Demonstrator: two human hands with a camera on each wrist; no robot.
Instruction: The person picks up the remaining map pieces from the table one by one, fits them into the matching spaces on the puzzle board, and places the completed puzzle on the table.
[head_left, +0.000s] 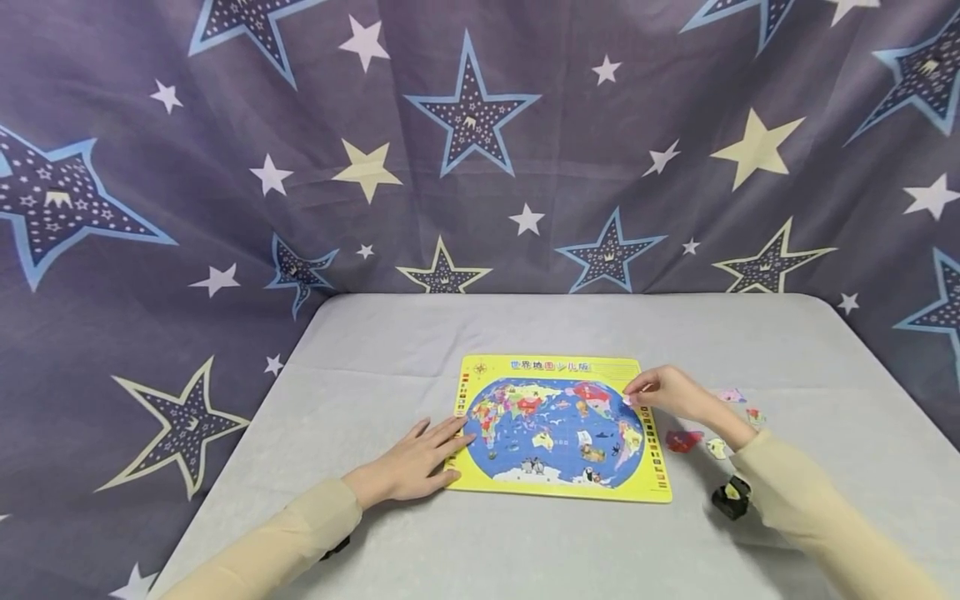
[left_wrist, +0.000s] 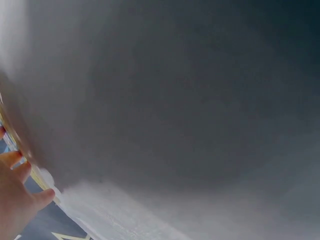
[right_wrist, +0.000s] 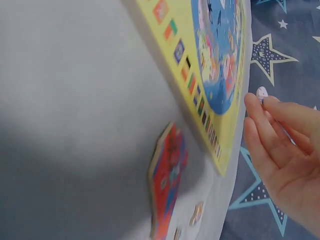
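A yellow-bordered world map puzzle board [head_left: 555, 495] lies flat on the table, its blue oval filled with coloured land shapes and animals. My left hand [head_left: 412, 462] rests at the board's left edge, fingers spread and fairly straight. In the left wrist view, part of that left hand [left_wrist: 20, 195] shows at the lower left. Above the board's upper right side, my right hand [head_left: 671, 392] pinches a small whitish puzzle piece [head_left: 627, 400] between thumb and fingertips. The right wrist view shows this piece [right_wrist: 262, 92] at the fingertips; most of its printed face is too small to read.
Several loose pieces lie right of the board: a red piece [head_left: 682, 442], a pink piece [head_left: 730, 396], a red-green piece [head_left: 754, 415] and a whitish-yellow piece [head_left: 717, 448]. The table [head_left: 390, 333] has a pale grey cover. A star-patterned curtain [head_left: 525, 183] hangs behind it.
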